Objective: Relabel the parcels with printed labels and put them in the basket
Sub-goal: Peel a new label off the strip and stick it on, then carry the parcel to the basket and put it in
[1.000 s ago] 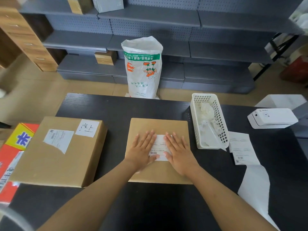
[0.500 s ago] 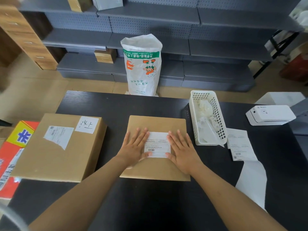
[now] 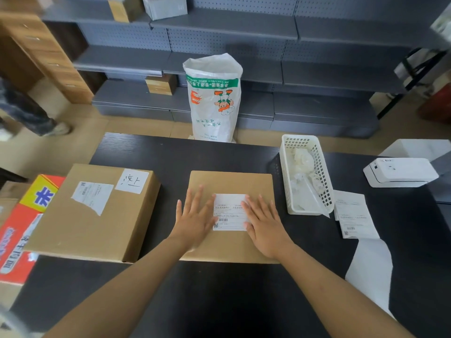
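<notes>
A flat brown parcel (image 3: 231, 184) lies in the middle of the black table (image 3: 219, 301). A white printed label (image 3: 229, 212) is stuck on its top. My left hand (image 3: 195, 220) lies flat on the parcel, fingers spread, touching the label's left edge. My right hand (image 3: 266, 225) lies flat over the label's right edge. A bigger brown parcel (image 3: 92, 215) with two white stickers sits to the left. A white plastic basket (image 3: 305, 174) holding crumpled white paper stands to the right of the flat parcel.
A white label printer (image 3: 400, 172) sits at the far right, with printed labels (image 3: 353, 215) and a backing strip (image 3: 371, 272) trailing towards me. A red and yellow carton (image 3: 19, 230) lies at the left edge. A white sack (image 3: 214, 98) and grey shelves (image 3: 244, 69) stand behind the table.
My two hands have slid apart from the label's middle towards its left and right edges, uncovering more of the label. The parcels have not moved.
</notes>
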Demonstrator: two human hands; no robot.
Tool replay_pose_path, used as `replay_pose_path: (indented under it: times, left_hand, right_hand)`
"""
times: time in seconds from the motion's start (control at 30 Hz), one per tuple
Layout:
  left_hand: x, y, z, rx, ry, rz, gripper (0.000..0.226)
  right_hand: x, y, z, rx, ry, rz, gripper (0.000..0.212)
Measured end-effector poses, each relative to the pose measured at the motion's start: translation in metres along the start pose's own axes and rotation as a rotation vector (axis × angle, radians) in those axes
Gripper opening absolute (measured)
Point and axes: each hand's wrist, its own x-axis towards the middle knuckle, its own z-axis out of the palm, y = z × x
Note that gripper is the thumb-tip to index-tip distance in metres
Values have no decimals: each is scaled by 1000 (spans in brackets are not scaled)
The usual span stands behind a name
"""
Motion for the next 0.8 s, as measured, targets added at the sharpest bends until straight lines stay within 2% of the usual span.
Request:
replay_pose_path:
  times: [0.1,0.17,0.3,0.37,0.47,0.6,0.8]
  left_hand:
    - [-12,1,4,-276,-23,-157,91]
    - [-22,-2,3,-375,-104,-199,116]
    - [-47,-7,1,-377,-254,-166,146]
    - [-53,-5,2,-328,-284,-156,153]
    - [-55,4,4,-317,-233,-186,150]
    - [-57,9,0,-312,-173,-186,140]
    - [-64,12,-37,-268,-71,-114,132]
  right_hand:
    - [-7,-1,-1,129,46,64,68]
    - [-17,2,-3,257,30,137,86]
    - [-41,4,-1,536,-106,237,130]
    - [-48,2,0,553,-173,232,142]
    - [-49,-3,0,473,-235,224,142]
    - [-52,-6,-4,504,-181,299,128]
    - [-67,-11,-31,618,-49,311,121]
